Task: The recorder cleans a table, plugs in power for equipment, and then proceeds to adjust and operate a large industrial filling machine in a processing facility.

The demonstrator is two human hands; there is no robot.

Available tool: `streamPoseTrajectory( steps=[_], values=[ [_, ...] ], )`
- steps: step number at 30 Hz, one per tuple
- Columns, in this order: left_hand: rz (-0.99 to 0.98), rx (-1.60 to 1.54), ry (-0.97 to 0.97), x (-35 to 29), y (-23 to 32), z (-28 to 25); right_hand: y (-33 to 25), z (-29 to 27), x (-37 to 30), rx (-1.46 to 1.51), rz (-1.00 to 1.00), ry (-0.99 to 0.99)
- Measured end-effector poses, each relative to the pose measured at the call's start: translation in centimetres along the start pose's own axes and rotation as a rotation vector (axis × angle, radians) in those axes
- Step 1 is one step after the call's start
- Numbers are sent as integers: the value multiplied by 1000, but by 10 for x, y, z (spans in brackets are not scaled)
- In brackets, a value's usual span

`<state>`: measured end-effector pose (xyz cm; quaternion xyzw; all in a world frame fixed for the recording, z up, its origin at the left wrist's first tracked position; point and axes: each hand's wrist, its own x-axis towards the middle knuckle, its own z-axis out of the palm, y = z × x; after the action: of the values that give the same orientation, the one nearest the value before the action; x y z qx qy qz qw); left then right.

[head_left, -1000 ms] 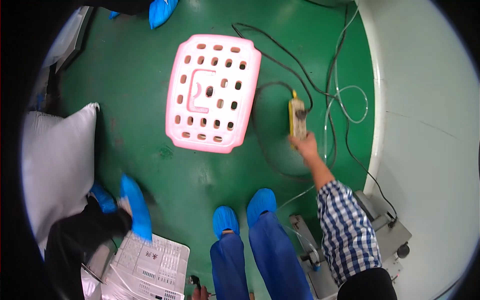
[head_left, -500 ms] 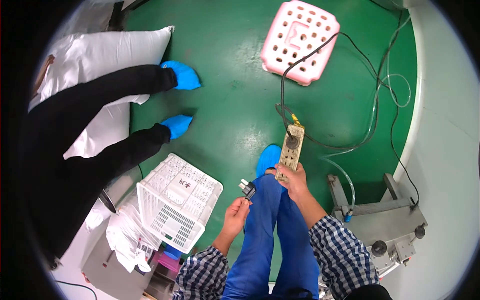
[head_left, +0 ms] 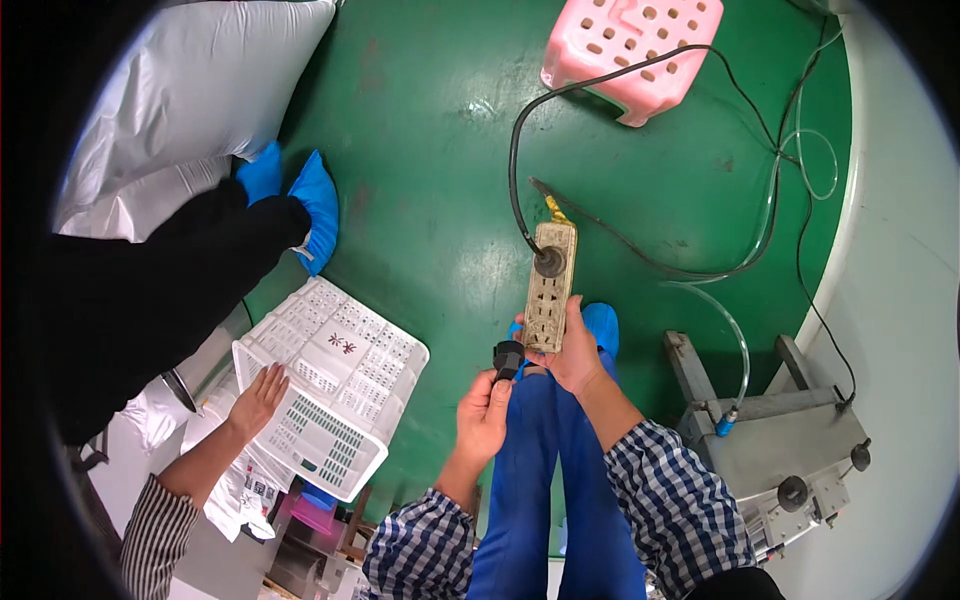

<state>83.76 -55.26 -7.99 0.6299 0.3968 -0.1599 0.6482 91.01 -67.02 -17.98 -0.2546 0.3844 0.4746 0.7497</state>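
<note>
My right hand (head_left: 572,355) grips the near end of a worn, dirty cream power strip (head_left: 547,305). A round black plug (head_left: 549,262) sits in its far end, with a thick black cable (head_left: 516,170) looping away from it. In my left hand (head_left: 484,415), closed with the thumb on top, is a black power plug (head_left: 508,358). That plug is just left of the strip's near end; its prongs cannot be made out. Yellow tape (head_left: 556,209) wraps the strip's own cord at the far end.
A pink stool (head_left: 630,60) stands far ahead. A co-worker's hand (head_left: 262,402) rests on a white plastic basket (head_left: 350,345) at left, near blue-covered feet (head_left: 318,205) and silvery sacks (head_left: 200,80). Cables and a clear hose (head_left: 740,340) run right, by a metal machine (head_left: 790,450).
My left hand has brought the plug closer to the strip and turned it, hiding the prongs. The co-worker stepped nearer and now has a hand on the basket.
</note>
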Motion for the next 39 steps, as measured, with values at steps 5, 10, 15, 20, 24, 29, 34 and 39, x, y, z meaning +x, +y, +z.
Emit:
streamPoseTrajectory(
  steps=[5, 10, 15, 20, 24, 29, 34, 39],
  values=[
    [-225, -296, -187, 8, -23, -17, 10, 9, 14, 50, -58, -40],
    [-290, -404, -179, 28, -27, -15, 21, -1, 22, 15, -214, -144],
    [-294, -366, -121, 26, -35, -24, 29, 6, 17, 9, -282, -135],
    [-305, -373, -80, 21, -32, -24, 29, 12, 15, -4, -301, -92],
    [-308, -364, -75, 25, -26, -20, 34, 10, 15, 5, -282, -105],
    [-433, -272, -126, 33, -25, -17, 37, 5, 13, -27, -342, -37],
    [-451, -296, -148, 35, -25, -9, 36, 7, 20, -175, -402, 33],
    [-502, -337, -165, 44, -24, -4, 25, 3, 20, -168, -387, -2]
  ],
)
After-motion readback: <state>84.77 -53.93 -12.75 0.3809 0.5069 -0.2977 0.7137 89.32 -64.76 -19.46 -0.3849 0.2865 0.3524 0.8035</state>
